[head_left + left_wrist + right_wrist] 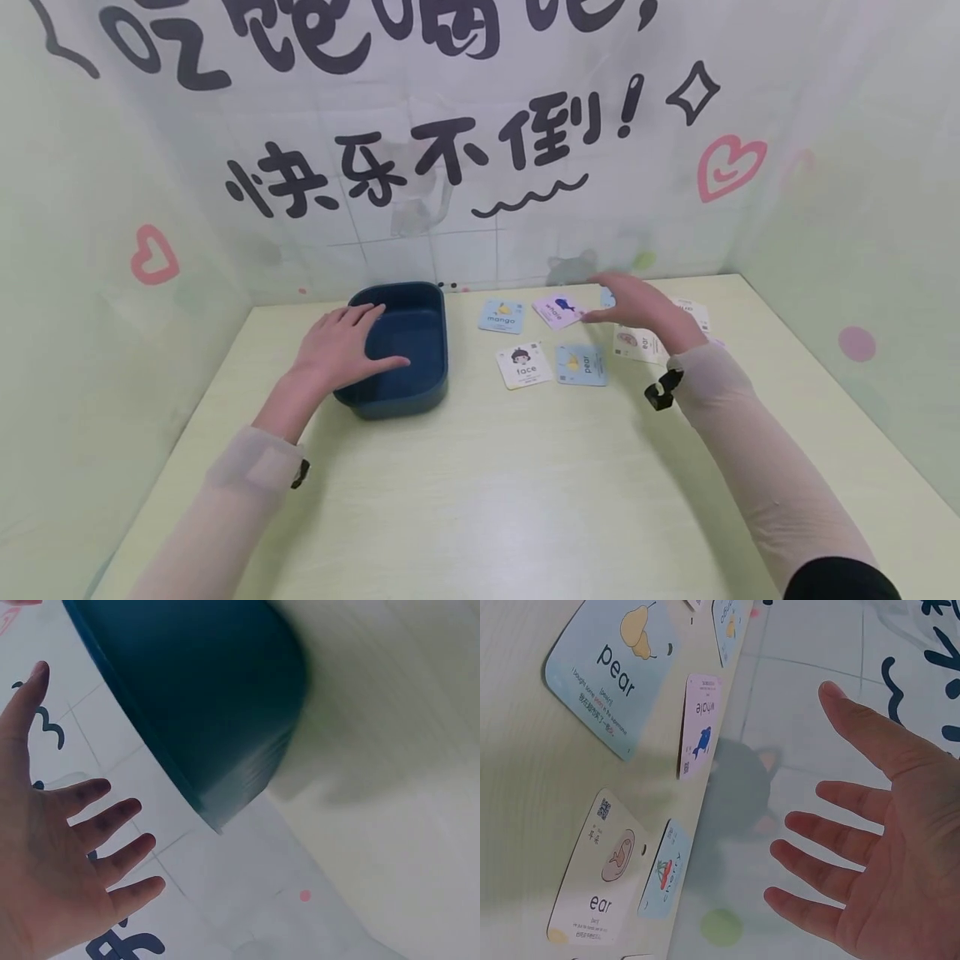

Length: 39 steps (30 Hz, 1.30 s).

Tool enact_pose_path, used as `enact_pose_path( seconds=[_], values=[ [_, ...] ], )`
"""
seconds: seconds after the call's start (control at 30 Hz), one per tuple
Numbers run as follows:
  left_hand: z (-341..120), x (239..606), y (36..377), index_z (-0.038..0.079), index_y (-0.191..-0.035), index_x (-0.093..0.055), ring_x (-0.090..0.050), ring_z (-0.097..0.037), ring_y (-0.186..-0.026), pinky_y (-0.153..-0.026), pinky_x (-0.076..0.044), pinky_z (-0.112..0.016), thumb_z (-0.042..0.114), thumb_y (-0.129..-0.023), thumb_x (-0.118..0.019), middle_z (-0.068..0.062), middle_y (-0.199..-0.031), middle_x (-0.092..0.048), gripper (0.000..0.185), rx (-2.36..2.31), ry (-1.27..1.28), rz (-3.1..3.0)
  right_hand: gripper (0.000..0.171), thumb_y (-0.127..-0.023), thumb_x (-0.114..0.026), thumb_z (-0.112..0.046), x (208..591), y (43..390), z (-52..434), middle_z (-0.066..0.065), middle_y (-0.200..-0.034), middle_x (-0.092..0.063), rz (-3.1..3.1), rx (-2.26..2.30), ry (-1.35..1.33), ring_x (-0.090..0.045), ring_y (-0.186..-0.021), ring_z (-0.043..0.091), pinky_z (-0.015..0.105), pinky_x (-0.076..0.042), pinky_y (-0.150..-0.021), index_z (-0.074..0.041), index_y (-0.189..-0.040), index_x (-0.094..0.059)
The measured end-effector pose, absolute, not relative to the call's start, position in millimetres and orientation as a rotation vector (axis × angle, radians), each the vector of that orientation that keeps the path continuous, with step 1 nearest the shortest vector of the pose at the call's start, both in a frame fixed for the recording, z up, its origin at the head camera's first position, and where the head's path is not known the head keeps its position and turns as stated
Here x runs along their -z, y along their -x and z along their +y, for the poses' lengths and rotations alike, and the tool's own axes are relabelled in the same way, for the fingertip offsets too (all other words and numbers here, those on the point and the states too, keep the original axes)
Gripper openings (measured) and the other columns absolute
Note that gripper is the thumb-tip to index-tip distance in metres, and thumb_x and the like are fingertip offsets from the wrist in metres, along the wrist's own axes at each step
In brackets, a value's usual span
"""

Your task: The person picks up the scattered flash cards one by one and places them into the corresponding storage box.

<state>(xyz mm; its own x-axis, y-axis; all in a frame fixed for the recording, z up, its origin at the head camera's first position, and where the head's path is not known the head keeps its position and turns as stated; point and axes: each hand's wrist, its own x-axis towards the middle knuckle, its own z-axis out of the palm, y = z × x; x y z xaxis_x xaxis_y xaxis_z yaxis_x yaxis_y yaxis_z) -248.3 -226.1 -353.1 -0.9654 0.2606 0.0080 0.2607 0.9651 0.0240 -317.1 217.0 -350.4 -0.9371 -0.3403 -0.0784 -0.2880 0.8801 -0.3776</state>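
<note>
Left hand [341, 346] is hovering over the near-left rim of the dark blue tub [420, 392], fingers spread and straight, grip open, holding nothing; the head view cannot settle whether the palm is touching the rim, and the left wrist view is showing the hand [52, 870] apart from the tub [202, 697]. Tub is sitting on the pale table [487, 500], left of centre, near the back wall. Right hand [637, 308] is hanging above the picture cards at the right, fingers straight and relaxed, grip open, holding nothing; the right wrist view is showing the hand [885, 847] clear of the cards. Cards are lying flat on the table right of the tub: mango card [501, 317] and whale card [559, 310] in the back row, face card [523, 366] and pear card [581, 365] in the front row, ear card [633, 343] just under the right hand. The right wrist view is also showing the pear card [611, 675], whale card [699, 724], ear card [600, 874] and a cherry card [664, 877] just beside the ear card. Both arms are wearing sheer sleeves.
</note>
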Motion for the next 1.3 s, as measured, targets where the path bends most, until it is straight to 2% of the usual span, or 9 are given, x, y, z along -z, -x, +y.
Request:
enact_pose_path(
  seconds=[0.3,0.6,1.3],
  values=[
    [-238,359,236,0.008,-0.156,-0.031,-0.032,-0.045,-0.145,-0.119,-0.026,-0.062,0.075,-0.081,-0.06,-0.023,-0.159,-0.034,0.105,0.045,0.417,-3.105,0.081,-0.09,-0.072,-0.04,355,317,228,0.022,-0.157,-0.038,2.898,0.528,0.484,-0.036,-0.144,0.043,0.06,-0.03,-0.118,-0.003,-0.152,-0.036],
    [-248,368,226,0.008,-0.157,-0.03,-0.03,-0.047,-0.145,-0.118,-0.027,-0.063,0.081,-0.08,-0.055,-0.024,-0.16,-0.031,0.109,0.066,0.416,-3.111,0.08,-0.091,-0.07,-0.038,356,313,237,0.025,-0.156,-0.038,2.885,0.535,0.437,-0.036,-0.143,0.045,0.061,-0.031,-0.117,0.001,-0.152,-0.035],
    [-258,387,213,0.005,-0.157,-0.029,-0.027,-0.048,-0.147,-0.117,-0.028,-0.064,0.082,-0.079,-0.056,-0.027,-0.162,-0.023,0.113,0.14,0.369,-3.141,0.082,-0.092,-0.069,-0.042,364,309,254,0.028,-0.156,-0.036,2.869,0.482,0.381,-0.033,-0.143,0.048,0.065,-0.029,-0.116,0.0,-0.153,-0.035]
  ],
)
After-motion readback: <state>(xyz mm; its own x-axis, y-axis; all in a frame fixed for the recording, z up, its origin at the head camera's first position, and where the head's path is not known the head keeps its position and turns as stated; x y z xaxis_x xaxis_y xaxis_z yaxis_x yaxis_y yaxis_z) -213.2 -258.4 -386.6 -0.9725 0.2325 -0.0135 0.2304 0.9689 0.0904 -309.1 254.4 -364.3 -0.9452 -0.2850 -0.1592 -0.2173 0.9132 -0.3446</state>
